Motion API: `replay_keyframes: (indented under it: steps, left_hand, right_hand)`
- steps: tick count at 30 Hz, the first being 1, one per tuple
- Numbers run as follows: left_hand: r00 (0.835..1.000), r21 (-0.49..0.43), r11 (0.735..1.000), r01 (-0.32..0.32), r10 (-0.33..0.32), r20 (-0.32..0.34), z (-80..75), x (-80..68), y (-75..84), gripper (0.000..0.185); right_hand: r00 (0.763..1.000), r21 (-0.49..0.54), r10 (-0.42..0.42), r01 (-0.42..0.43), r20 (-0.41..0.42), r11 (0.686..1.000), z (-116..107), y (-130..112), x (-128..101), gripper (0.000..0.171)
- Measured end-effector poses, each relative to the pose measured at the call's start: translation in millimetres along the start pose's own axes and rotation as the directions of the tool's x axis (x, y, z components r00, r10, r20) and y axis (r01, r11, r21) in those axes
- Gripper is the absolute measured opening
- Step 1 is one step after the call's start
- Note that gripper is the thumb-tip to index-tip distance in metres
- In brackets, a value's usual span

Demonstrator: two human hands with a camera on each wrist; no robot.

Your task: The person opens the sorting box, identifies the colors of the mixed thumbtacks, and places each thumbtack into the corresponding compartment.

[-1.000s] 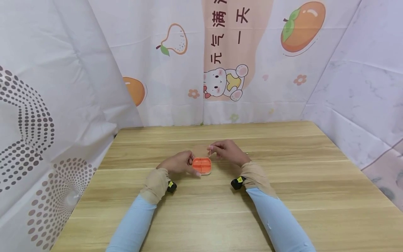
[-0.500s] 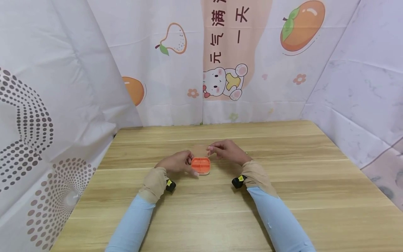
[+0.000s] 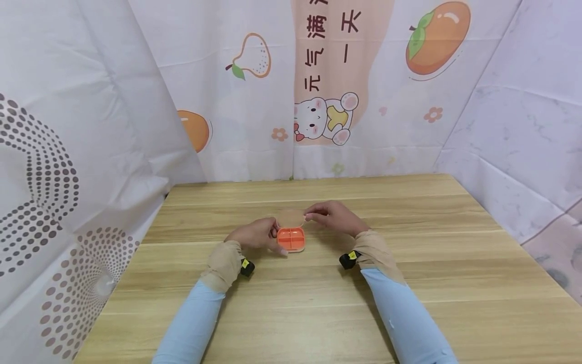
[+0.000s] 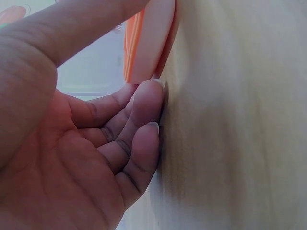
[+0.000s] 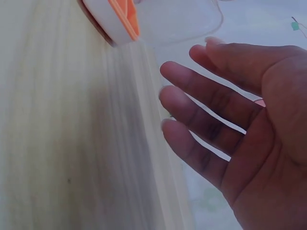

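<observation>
A small orange pill box (image 3: 291, 238) with four-way dividers lies on the table, its clear lid (image 3: 291, 219) raised on the far side. My left hand (image 3: 255, 235) holds the box at its left side, thumb along the near edge and fingers at the far left corner. Seen from the left wrist, the white side of the box (image 4: 156, 40) is partly covered by the thumb. Just right of the lid hovers my right hand (image 3: 336, 217). In the right wrist view its fingers (image 5: 206, 91) are loosely extended, apart from the lid (image 5: 180, 21), with nothing in them.
The wood-grain table (image 3: 291, 313) runs up to a printed cloth backdrop (image 3: 254, 156). Cloth also hangs along the left and right sides. A tiny pale speck (image 3: 356, 221) lies near the right hand.
My right hand has let go of the lid's right corner and shifted slightly right. The lid stays raised. My left hand keeps its place on the pill box.
</observation>
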State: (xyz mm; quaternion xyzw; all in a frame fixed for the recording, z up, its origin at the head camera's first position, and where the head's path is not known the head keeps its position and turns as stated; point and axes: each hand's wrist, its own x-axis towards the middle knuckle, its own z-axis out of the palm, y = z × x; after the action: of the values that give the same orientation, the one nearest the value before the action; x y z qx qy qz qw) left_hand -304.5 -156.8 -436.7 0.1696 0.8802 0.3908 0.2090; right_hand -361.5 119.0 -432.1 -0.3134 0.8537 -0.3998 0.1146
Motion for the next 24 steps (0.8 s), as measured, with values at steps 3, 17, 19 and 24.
replay_keyframes:
  steps: [3,17,19,24]
  left_hand:
    - [1.0,0.002,1.0,0.003,-0.003,-0.001,0.8,0.9,0.2,0.062]
    - [1.0,0.024,0.999,-0.021,0.021,0.004,-0.8,-1.0,1.1,0.061]
    - [1.0,0.023,1.0,-0.021,0.021,0.005,-0.7,-1.6,1.7,0.061]
    - [1.0,0.021,1.0,-0.021,0.021,0.004,-0.2,-2.0,0.8,0.061]
  right_hand:
    - [1.0,-0.036,-0.005,0.006,0.002,0.999,-4.1,1.7,-1.4,0.023]
    - [1.0,-0.097,0.008,-0.01,-0.012,0.995,-21.4,11.2,-10.9,0.018]
    - [1.0,-0.096,0.017,-0.017,-0.007,0.995,-22.1,11.3,-11.8,0.019]
    - [1.0,-0.084,0.026,-0.026,-0.009,0.996,-25.1,10.0,-13.8,0.02]
